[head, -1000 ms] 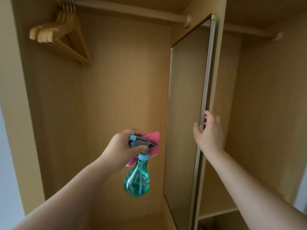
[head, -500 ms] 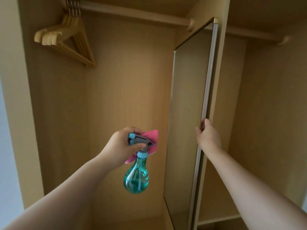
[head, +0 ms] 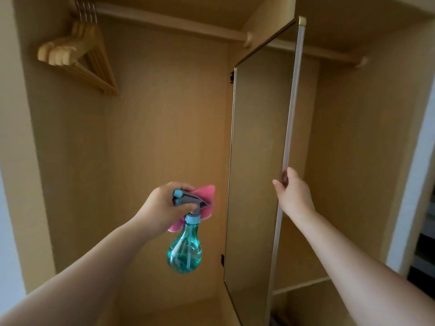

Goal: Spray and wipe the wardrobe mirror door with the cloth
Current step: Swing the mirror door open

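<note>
Moved: our right hand [head: 293, 192] sits slightly higher on the mirror door [head: 255, 161] edge than before, fingers curled round it.
Left hand [head: 164, 205]: we grip spray bottle [head: 184, 250] and pink cloth [head: 204, 196], frame centre.

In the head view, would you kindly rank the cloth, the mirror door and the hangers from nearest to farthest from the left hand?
1. Cloth: in the left hand, behind the bottle.
2. Mirror door: to its right.
3. Hangers: high, upper left.

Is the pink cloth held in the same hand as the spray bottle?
Yes: the left hand holds both the spray bottle and the pink cloth.
</note>
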### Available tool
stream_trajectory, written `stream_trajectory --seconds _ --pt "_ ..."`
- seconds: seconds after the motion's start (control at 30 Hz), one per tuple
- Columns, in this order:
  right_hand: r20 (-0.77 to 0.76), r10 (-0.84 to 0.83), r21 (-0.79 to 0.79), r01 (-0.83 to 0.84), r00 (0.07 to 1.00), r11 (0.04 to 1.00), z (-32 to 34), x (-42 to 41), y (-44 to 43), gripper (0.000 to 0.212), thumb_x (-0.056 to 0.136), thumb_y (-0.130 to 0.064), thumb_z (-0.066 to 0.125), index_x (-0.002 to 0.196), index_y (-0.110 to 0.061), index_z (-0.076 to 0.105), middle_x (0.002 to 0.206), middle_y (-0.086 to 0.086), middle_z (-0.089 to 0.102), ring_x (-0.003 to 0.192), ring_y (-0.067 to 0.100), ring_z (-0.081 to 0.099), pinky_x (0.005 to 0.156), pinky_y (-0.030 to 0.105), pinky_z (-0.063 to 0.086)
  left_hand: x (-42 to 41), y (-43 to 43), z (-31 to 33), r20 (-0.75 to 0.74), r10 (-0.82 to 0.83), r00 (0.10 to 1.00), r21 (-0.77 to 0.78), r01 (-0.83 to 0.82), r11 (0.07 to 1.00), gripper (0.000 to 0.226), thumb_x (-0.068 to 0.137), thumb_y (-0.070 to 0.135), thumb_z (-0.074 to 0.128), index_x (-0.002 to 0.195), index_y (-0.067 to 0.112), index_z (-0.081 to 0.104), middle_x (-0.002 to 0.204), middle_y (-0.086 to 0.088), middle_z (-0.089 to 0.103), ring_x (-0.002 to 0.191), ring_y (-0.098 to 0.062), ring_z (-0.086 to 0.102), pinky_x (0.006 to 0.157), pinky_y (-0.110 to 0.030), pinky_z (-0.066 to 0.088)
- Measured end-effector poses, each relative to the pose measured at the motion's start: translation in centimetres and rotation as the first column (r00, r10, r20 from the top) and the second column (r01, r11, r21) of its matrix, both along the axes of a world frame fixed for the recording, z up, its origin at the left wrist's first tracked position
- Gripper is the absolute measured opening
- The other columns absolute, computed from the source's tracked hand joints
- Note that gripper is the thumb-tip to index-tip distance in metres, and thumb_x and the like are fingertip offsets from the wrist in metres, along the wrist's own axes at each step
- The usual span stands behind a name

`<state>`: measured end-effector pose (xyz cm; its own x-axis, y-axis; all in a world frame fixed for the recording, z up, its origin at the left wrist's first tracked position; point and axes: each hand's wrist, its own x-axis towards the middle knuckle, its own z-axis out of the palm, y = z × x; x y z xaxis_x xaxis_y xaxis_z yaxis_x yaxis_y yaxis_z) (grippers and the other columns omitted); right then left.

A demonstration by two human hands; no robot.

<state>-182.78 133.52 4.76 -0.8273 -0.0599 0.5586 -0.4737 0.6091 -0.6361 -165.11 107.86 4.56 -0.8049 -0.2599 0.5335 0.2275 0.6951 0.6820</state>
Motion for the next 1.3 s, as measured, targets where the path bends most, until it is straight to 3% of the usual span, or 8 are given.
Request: stream_trajectory --seconds 0.27,0.57,0.73,0.87,1.0,1.07,1.13,1.3 --pt "-0.022 -0.019 -0.022 0.019 1.000 1.000 -0.4 3.9 3.2 0.044 0.099 -0.027 0.053 0.139 -0.014 0.041 0.120 0.003 0.060 0.115 0.027 0.059 0.080 0.025 0.044 0.4 0.8 0.5 0.018 -0.049 0.999 -0.082 0.050 0.995 0.034 0.075 0.019 0.076 0.087 0.045 0.059 0.086 0.017 0.066 0.076 0.013 0.060 0.054 -0.003 0.044" --pt "-0.023 -0.003 -0.018 0.002 1.000 1.000 -0.7 5.5 5.0 0.060 0.099 -0.030 0.052 0.151 -0.013 0.027 0.132 0.006 0.056 0.120 0.024 0.057 0.090 0.026 0.045 0.1 1.0 0.6 0.006 -0.070 0.998 -0.092 0.070 0.993 0.036 0.077 0.020 0.077 0.088 0.047 0.056 0.088 0.020 0.065 0.076 0.012 0.060 0.055 -0.009 0.046" --pt "-0.038 0.069 -0.020 -0.070 0.997 0.997 -1.3 5.5 6.6 0.055 0.096 -0.031 0.057 0.144 -0.014 0.039 0.123 -0.001 0.061 0.112 0.016 0.060 0.095 0.029 0.050 -0.4 1.0 0.5 0.008 -0.096 0.995 -0.085 0.096 0.992 0.034 0.078 0.020 0.077 0.091 0.045 0.059 0.090 0.018 0.066 0.079 0.007 0.062 0.057 -0.011 0.048" --pt "-0.013 0.049 0.012 -0.049 0.999 0.999 -1.9 5.0 7.8 0.033 0.095 -0.027 0.059 0.127 -0.020 0.055 0.101 -0.013 0.063 0.093 0.005 0.062 0.071 0.011 0.045 -0.7 1.0 0.6 -0.005 -0.112 0.994 -0.076 0.112 0.991 0.034 0.078 0.018 0.077 0.091 0.044 0.059 0.089 0.019 0.066 0.080 0.010 0.061 0.057 -0.012 0.048" --pt "0.009 -0.063 -0.022 0.063 0.998 0.998 -1.4 3.5 8.7 0.016 0.096 -0.019 0.057 0.112 -0.018 0.057 0.100 -0.007 0.064 0.097 0.018 0.064 0.060 0.011 0.038 -0.9 1.2 0.7 -0.021 -0.132 0.991 -0.073 0.131 0.989 0.037 0.076 0.017 0.078 0.089 0.046 0.058 0.087 0.018 0.065 0.080 0.013 0.060 0.052 -0.007 0.048" --pt "0.049 -0.109 -0.017 0.110 0.993 0.994 -1.1 3.1 9.1 0.032 0.097 -0.019 0.055 0.128 -0.011 0.053 0.123 0.005 0.062 0.111 0.025 0.061 0.069 0.015 0.045 -1.0 1.3 0.7 -0.022 -0.143 0.989 -0.065 0.141 0.988 0.038 0.076 0.017 0.079 0.089 0.045 0.058 0.089 0.018 0.065 0.080 0.011 0.061 0.053 -0.006 0.048" --pt "0.097 -0.128 -0.045 0.133 0.987 0.990 -0.8 2.7 9.4 0.043 0.099 -0.021 0.053 0.140 -0.012 0.046 0.137 0.009 0.055 0.122 0.028 0.055 0.088 0.029 0.049 -1.0 1.5 0.7 -0.021 -0.158 0.987 -0.064 0.157 0.986 0.037 0.076 0.017 0.079 0.090 0.045 0.058 0.091 0.018 0.065 0.082 0.010 0.061 0.055 -0.007 0.049" --pt "0.105 -0.101 -0.068 0.109 0.989 0.992 -1.0 2.2 9.7 0.045 0.100 -0.024 0.051 0.143 -0.015 0.043 0.142 0.007 0.052 0.129 0.028 0.051 0.103 0.043 0.047 -1.4 2.5 0.7 -0.003 -0.177 0.984 -0.090 0.176 0.980 0.031 0.077 0.017 0.077 0.096 0.038 0.063 0.091 0.014 0.067 0.086 0.006 0.062 0.059 -0.010 0.051"
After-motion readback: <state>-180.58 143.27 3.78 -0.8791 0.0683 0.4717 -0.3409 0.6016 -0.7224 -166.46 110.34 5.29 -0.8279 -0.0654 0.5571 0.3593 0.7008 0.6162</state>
